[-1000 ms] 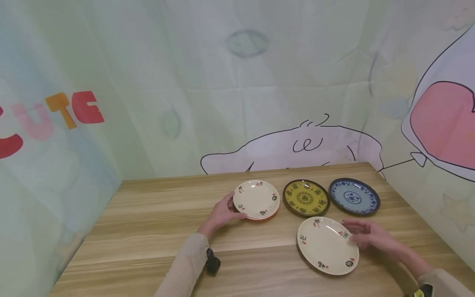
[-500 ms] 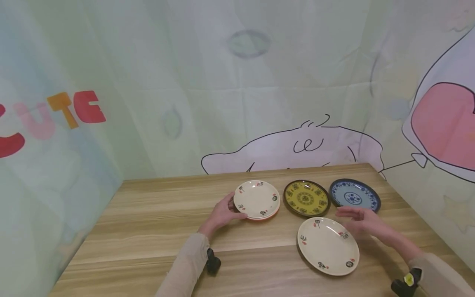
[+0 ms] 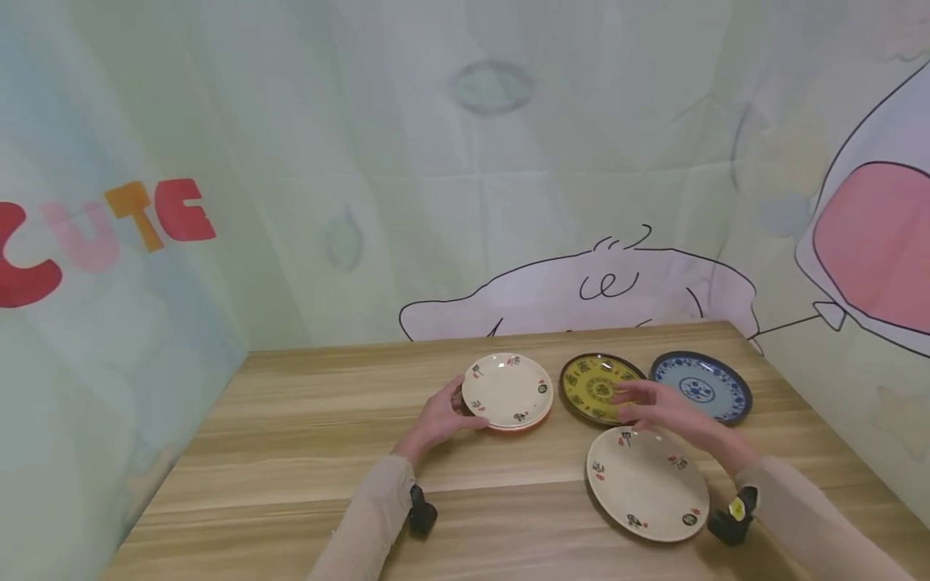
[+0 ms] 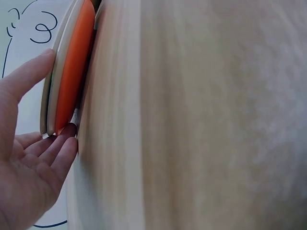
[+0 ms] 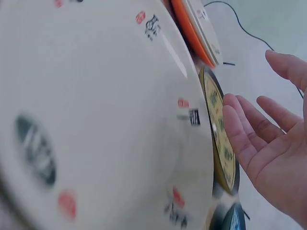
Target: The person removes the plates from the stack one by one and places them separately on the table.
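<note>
At the left rim of a small stack of plates, my left hand holds the edge between thumb and fingers. White plates with red and black marks top the stack, and an orange one shows below them in the left wrist view. My right hand hovers with relaxed fingers above the near edge of the yellow plate, holding nothing. Below that hand lies a larger white plate with similar marks. In the right wrist view, the right palm faces the plates.
A blue patterned plate lies right of the yellow one, partly behind my right hand. All the plates are on a wooden table. A printed cloth backdrop rises behind the table and along its sides.
My right hand has moved left from the right side of the large white plate to above the yellow plate. The left hand stays at the stack.
</note>
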A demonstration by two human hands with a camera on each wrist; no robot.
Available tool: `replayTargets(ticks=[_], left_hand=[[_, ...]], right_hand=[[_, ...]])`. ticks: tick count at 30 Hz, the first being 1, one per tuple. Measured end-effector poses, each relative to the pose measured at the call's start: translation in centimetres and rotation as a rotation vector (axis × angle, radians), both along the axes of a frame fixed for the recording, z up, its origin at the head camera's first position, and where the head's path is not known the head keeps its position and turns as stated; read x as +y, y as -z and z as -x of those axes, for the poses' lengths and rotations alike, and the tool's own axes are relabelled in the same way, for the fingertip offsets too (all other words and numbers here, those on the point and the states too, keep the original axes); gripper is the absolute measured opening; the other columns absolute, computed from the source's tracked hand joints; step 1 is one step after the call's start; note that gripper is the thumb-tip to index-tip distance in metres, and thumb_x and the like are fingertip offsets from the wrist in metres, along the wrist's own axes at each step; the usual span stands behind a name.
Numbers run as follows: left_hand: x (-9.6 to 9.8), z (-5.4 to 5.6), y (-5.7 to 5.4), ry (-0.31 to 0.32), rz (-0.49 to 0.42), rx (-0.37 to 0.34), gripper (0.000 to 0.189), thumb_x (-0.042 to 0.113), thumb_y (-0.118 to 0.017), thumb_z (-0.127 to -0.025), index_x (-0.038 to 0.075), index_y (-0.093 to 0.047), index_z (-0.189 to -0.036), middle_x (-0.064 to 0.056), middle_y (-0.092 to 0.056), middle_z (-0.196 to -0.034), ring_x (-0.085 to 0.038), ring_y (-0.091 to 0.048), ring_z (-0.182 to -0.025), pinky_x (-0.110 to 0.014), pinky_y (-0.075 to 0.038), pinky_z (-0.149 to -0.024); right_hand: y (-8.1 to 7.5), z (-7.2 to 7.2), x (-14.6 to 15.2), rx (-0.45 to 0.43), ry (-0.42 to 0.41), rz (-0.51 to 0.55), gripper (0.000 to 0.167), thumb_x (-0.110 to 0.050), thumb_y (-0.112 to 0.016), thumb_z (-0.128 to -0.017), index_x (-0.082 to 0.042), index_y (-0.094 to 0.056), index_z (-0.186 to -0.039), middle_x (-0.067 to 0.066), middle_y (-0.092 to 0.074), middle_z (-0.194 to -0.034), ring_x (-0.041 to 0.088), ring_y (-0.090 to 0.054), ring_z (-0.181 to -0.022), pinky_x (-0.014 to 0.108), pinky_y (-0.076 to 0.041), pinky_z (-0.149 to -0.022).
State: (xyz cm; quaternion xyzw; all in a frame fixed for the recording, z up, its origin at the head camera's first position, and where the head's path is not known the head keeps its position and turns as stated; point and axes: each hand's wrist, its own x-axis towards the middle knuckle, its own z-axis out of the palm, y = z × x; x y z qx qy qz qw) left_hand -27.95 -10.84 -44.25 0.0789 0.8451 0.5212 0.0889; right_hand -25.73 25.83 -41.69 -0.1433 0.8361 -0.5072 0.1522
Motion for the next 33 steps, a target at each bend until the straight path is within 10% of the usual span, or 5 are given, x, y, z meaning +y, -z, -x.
replayTargets(ticks=[33], left_hand=[[0.0, 0.1, 0.2, -0.015, 0.012, 0.003, 0.095, 0.023, -0.080, -0.068, 0.004, -0.024, -0.142, -0.019, -0.043, -0.135, -0.030, -0.045, -0.120, -0.041, -0.035, -0.103]], right_hand=[[1.2, 3.2, -8.3, 0.066, 0.053, -0.086, 0.070, -0.030, -0.069, -0.080, 0.003, -0.037, -0.134, 0.015, -0.059, -0.117, 0.027, -0.055, -0.106, 0.037, -0.048, -0.087]])
